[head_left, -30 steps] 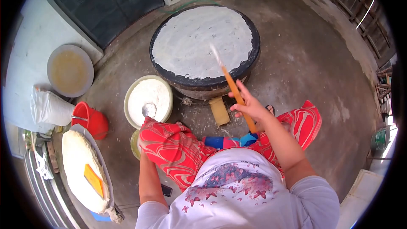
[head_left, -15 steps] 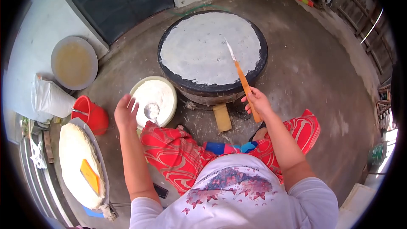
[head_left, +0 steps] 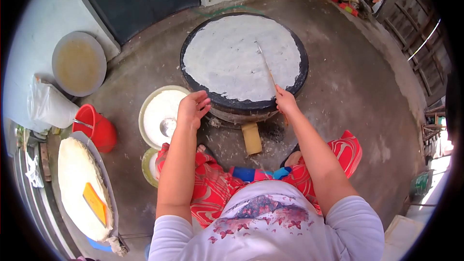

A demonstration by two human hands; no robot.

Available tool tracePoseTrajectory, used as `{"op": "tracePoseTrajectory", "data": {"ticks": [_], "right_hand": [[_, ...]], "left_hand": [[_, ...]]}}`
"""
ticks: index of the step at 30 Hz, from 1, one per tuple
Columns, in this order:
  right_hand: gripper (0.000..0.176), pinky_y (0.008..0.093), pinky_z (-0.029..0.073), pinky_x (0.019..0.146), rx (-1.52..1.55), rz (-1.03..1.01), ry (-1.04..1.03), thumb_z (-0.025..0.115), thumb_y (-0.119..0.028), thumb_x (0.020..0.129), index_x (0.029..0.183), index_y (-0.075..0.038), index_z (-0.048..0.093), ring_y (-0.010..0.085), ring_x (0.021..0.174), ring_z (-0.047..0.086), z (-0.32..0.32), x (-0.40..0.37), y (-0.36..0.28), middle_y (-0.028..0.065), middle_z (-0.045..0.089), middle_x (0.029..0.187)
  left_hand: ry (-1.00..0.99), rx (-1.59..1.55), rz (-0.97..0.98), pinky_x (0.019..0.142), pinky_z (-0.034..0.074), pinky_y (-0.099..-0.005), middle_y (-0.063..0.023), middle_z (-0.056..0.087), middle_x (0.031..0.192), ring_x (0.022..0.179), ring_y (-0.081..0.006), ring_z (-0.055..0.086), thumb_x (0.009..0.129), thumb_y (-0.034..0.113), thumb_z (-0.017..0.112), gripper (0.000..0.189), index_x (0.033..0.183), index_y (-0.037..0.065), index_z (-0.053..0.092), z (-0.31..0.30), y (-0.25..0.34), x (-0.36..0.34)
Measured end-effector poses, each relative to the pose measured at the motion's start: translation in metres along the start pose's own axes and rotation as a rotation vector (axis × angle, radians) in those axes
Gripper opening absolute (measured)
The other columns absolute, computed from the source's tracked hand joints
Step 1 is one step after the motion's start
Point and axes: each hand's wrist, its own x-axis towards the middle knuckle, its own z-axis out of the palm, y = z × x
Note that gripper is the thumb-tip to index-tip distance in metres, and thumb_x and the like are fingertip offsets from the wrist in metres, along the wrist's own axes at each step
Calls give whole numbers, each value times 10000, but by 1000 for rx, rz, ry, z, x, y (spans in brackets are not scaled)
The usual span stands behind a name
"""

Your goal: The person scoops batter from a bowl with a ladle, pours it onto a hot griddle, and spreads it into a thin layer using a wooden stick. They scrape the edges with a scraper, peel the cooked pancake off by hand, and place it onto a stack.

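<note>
Concrete floor, centre frame: my right hand (head_left: 286, 100) gripped stick (head_left: 266, 65) on white sheet (head_left: 232, 53); left hand (head_left: 193, 108) half-curled, empty. I judged a flat stick best.

bowl (head_left: 141, 118) left, griddle (head_left: 241, 102) ahead, right floor (head_left: 357, 77) open

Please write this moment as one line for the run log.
right hand: holds stick over white sheet | left hand: open, empty, by griddle rim | bowl: beside griddle, ladle inside
</note>
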Motion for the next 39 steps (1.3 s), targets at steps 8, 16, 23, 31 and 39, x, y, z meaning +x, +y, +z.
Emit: {"op": "tracePoseTrajectory", "data": {"ticks": [8,16,23,31,39], "right_hand": [[349,347,434,493,-383,-384,85,409,-185,859,1197,-136,481,243,552,526,11,-4,13,130,564,703],[354,213,351,375,237,-187,68,313,-180,922,1270,-153,376,85,444,409,-22,-14,20,60,539,738],[341,208,361,375,180,-128,213,299,-150,925,1255,-118,380,86,432,421,-46,11,22,54,539,692],[367,204,364,391,281,-128,-24,297,-119,912,1274,-113,355,100,486,408,-58,47,-13,86,531,771],[383,295,435,462,25,-46,94,347,-193,898,1274,-120,378,195,549,515,-49,89,-41,134,571,782]], "left_hand": [[-82,13,60,727,452,-319,-103,541,988,860,-198,529,795,150,495,287,1021,-27,507,5,6,-6],[-126,-39,62,711,464,-312,-112,551,968,850,-204,545,803,136,499,271,1010,-39,509,12,5,-14],[-140,-45,45,747,437,-315,-106,532,1006,880,-197,524,810,152,501,291,1036,-30,502,14,4,-22],[-139,-16,49,737,443,-315,-103,540,1002,871,-192,528,822,150,490,278,1034,-29,503,13,6,-19],[-117,-20,76,723,464,-306,-104,553,941,838,-194,549,812,146,493,255,995,-29,520,18,10,-19]]}}
